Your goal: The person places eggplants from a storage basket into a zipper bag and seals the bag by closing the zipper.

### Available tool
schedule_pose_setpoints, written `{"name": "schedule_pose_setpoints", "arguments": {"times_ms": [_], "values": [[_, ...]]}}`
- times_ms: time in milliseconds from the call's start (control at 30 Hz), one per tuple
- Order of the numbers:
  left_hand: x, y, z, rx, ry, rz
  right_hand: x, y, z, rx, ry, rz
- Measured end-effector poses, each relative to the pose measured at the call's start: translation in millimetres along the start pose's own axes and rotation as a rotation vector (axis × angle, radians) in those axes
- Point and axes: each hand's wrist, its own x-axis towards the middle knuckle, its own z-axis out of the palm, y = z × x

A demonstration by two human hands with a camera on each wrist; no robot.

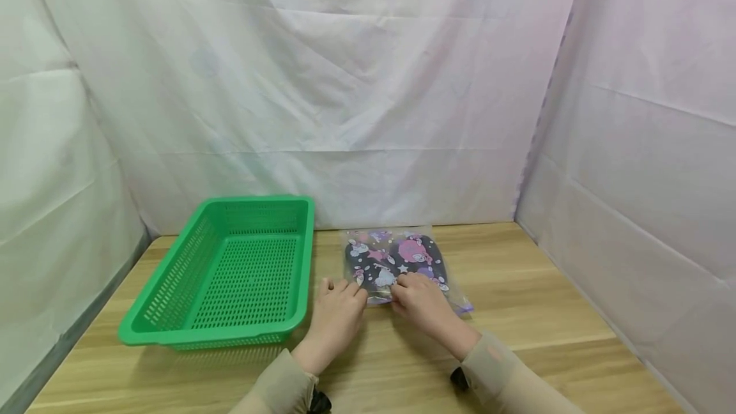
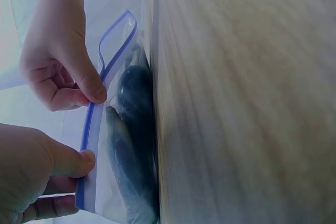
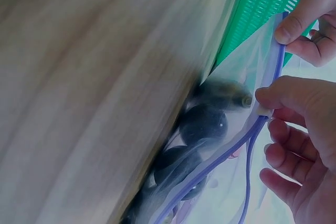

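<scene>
A clear zip bag (image 1: 397,264) printed with cartoon figures lies on the table, with dark rounded items (image 3: 203,125) inside whose kind I cannot tell. At the bag's near edge, my left hand (image 1: 339,308) pinches one end of the purple zip strip (image 2: 89,124) between thumb and fingers. My right hand (image 1: 422,302) pinches the strip farther along, at a whitish slider (image 3: 264,112). The strip is joined between the hands. Beyond the right hand its two edges stand apart in a loop.
To the left of the bag stands a green plastic basket (image 1: 301,312) with perforated walls and nothing inside. White cloth (image 1: 368,94) hangs behind the wooden table (image 1: 517,350) and along both sides.
</scene>
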Motion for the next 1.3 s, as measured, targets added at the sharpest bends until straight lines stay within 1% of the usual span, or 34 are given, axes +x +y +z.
{"name": "schedule_pose_setpoints", "arguments": {"times_ms": [133, 400, 633, 867, 1000, 1300], "values": [[-2.0, 0.8, 1.6, 0.007, -0.01, -0.002, -3.0, 0, 0, 0.004, 0.016, -0.002], [-1.9, 0.4, 1.0, 0.008, 0.035, 0.002, -3.7, 3, -2, 0.004, 0.045, -0.019], [-1.4, 1.0, -0.1, 0.014, 0.035, 0.002, -6.6, 6, -2, 0.02, 0.033, -0.009], [-1.2, 1.7, -0.8, 0.003, 0.058, 0.009, -10.2, 9, -3, 0.01, 0.033, -0.007], [-1.0, 2.0, -0.6, 0.001, 0.059, 0.004, -12.1, 11, -4, 0.01, 0.042, -0.01], [-0.7, 2.0, -0.6, 0.001, 0.066, 0.011, -15.8, 14, -6, 0.022, 0.022, 0.012]]}}
